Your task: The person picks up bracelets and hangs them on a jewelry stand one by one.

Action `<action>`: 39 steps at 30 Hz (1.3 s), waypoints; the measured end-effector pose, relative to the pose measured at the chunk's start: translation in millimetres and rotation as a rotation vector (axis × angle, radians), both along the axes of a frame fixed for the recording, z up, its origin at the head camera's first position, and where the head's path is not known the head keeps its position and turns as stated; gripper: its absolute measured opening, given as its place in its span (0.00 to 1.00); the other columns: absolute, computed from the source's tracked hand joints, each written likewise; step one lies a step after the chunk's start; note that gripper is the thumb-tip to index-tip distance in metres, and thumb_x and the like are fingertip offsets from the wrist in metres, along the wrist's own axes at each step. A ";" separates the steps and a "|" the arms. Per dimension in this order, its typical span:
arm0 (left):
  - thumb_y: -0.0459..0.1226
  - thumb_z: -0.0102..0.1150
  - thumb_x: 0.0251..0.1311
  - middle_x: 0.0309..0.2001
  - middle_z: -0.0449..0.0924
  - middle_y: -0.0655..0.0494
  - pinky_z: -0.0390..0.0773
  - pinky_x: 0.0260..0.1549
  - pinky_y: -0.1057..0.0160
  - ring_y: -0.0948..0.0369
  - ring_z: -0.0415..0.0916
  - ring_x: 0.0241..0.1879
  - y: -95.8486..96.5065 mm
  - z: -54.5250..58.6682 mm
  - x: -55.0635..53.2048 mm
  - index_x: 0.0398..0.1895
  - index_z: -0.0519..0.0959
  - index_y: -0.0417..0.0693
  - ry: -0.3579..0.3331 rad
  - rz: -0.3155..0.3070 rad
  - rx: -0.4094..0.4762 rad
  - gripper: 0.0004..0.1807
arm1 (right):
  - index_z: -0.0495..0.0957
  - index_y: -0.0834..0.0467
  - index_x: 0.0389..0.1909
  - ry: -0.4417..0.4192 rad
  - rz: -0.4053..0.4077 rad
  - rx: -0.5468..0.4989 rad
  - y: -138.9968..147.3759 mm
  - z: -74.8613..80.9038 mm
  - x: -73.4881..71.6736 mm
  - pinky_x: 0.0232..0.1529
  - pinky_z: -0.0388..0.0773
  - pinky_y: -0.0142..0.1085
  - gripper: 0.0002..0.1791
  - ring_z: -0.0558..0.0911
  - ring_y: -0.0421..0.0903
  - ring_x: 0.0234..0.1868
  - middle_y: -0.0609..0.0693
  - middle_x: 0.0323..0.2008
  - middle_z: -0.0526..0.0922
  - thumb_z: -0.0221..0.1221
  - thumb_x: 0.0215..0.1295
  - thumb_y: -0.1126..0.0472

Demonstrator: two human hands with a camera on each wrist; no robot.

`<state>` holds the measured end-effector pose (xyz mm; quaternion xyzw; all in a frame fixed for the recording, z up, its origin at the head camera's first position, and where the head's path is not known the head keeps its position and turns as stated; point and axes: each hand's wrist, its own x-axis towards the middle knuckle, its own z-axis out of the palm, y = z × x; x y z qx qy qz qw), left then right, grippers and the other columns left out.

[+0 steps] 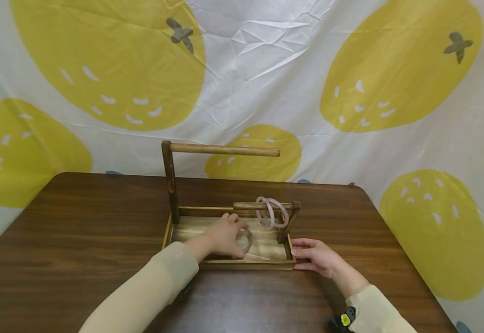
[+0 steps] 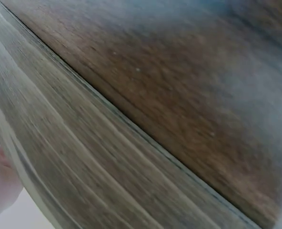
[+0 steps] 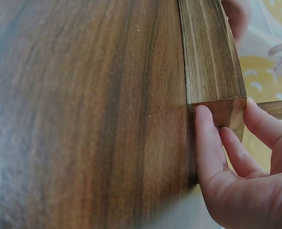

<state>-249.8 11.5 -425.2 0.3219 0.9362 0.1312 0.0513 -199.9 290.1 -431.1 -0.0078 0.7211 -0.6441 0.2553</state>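
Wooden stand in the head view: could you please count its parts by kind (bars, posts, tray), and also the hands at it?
Bars: 2 (upper bar, lower bar)
Posts: 2 (taller post, shorter post)
Tray: 1
Hands: 2 (left hand, right hand)
Total: 7

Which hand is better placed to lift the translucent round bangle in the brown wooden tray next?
Probably the left hand: its grip is on the translucent round bangle, whereas the right hand holds one end of the brown wooden tray.
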 end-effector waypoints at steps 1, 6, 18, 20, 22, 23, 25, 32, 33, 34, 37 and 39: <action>0.54 0.65 0.39 0.48 0.71 0.53 0.73 0.40 0.61 0.58 0.64 0.42 -0.8 0.2 -0.3 0.58 0.73 0.55 -0.006 0.006 0.005 0.37 | 0.52 0.78 0.64 -0.001 -0.001 0.000 0.2 0.0 0.0 0.44 0.80 0.39 0.33 0.78 0.39 0.42 0.46 0.40 0.79 0.53 0.65 0.65; 0.53 0.66 0.38 0.46 0.70 0.53 0.72 0.37 0.63 0.59 0.63 0.40 -4.3 1.2 -1.2 0.59 0.72 0.53 -0.021 0.031 0.051 0.38 | 0.52 0.77 0.64 -0.003 0.000 -0.002 1.0 0.1 0.3 0.44 0.81 0.39 0.33 0.79 0.39 0.42 0.46 0.40 0.79 0.53 0.65 0.65; 0.49 0.68 0.40 0.55 0.70 0.44 0.72 0.54 0.51 0.48 0.66 0.57 -18.3 3.1 -4.0 0.55 0.73 0.51 -0.082 0.105 0.233 0.34 | 0.53 0.77 0.64 -0.001 0.009 -0.002 0.0 1.6 0.2 0.44 0.80 0.38 0.33 0.78 0.39 0.42 0.46 0.40 0.79 0.53 0.65 0.65; 0.48 0.68 0.40 0.54 0.71 0.45 0.71 0.54 0.51 0.48 0.66 0.57 -21.2 4.1 -4.1 0.55 0.72 0.50 -0.091 0.123 0.244 0.34 | 0.53 0.77 0.64 0.000 0.013 -0.005 -0.1 1.5 0.3 0.44 0.81 0.38 0.33 0.79 0.39 0.42 0.46 0.40 0.79 0.54 0.65 0.65; 0.47 0.68 0.40 0.52 0.71 0.46 0.71 0.54 0.52 0.49 0.67 0.55 -23.7 5.4 -4.0 0.56 0.72 0.49 -0.095 0.137 0.252 0.35 | 0.53 0.77 0.64 0.001 0.015 -0.008 -0.2 1.6 0.4 0.43 0.81 0.38 0.33 0.79 0.39 0.42 0.46 0.40 0.79 0.54 0.65 0.65; 0.47 0.68 0.40 0.52 0.72 0.47 0.72 0.53 0.52 0.49 0.68 0.55 -24.8 6.0 -3.7 0.57 0.72 0.48 -0.096 0.143 0.259 0.36 | 0.53 0.77 0.64 0.001 0.017 -0.007 -0.3 1.8 0.2 0.43 0.81 0.38 0.33 0.79 0.39 0.42 0.46 0.40 0.80 0.54 0.65 0.65; 0.47 0.69 0.40 0.51 0.72 0.47 0.72 0.53 0.52 0.49 0.68 0.53 -26.6 6.5 -3.4 0.57 0.72 0.48 -0.095 0.151 0.266 0.36 | 0.53 0.77 0.64 0.001 0.015 -0.008 -0.6 2.2 -0.1 0.43 0.81 0.38 0.33 0.79 0.39 0.42 0.45 0.40 0.80 0.53 0.65 0.65; 0.44 0.71 0.40 0.51 0.72 0.46 0.72 0.52 0.51 0.50 0.69 0.51 -30.9 3.8 -4.1 0.58 0.71 0.48 -0.121 0.162 0.349 0.37 | 0.53 0.77 0.65 0.000 0.013 0.001 -0.1 1.9 0.6 0.44 0.81 0.38 0.33 0.79 0.39 0.42 0.47 0.41 0.79 0.54 0.65 0.65; 0.43 0.71 0.39 0.51 0.72 0.46 0.72 0.52 0.51 0.50 0.69 0.51 -31.5 3.4 -4.2 0.58 0.71 0.47 -0.121 0.162 0.365 0.37 | 0.52 0.77 0.65 -0.001 0.011 0.002 -0.1 1.7 0.5 0.44 0.81 0.38 0.33 0.79 0.39 0.42 0.47 0.41 0.79 0.54 0.65 0.65; 0.43 0.71 0.39 0.51 0.72 0.46 0.72 0.52 0.51 0.50 0.69 0.51 -32.0 3.0 -4.5 0.58 0.71 0.47 -0.120 0.159 0.378 0.37 | 0.52 0.77 0.65 -0.003 0.009 0.002 -0.2 1.6 0.5 0.44 0.81 0.38 0.33 0.79 0.39 0.42 0.47 0.41 0.79 0.54 0.65 0.65; 0.42 0.71 0.38 0.52 0.72 0.46 0.71 0.53 0.50 0.50 0.69 0.52 -33.7 3.1 -4.9 0.58 0.71 0.45 -0.122 0.150 0.416 0.38 | 0.52 0.77 0.65 -0.006 0.005 -0.001 -0.4 1.4 0.2 0.43 0.81 0.38 0.33 0.79 0.39 0.42 0.47 0.40 0.79 0.53 0.65 0.65; 0.41 0.71 0.38 0.52 0.72 0.45 0.71 0.54 0.49 0.49 0.69 0.53 -34.9 2.7 -5.1 0.59 0.71 0.44 -0.116 0.142 0.434 0.38 | 0.52 0.77 0.65 -0.008 0.003 -0.002 -0.6 1.7 0.2 0.43 0.81 0.38 0.33 0.78 0.39 0.41 0.46 0.40 0.78 0.53 0.65 0.65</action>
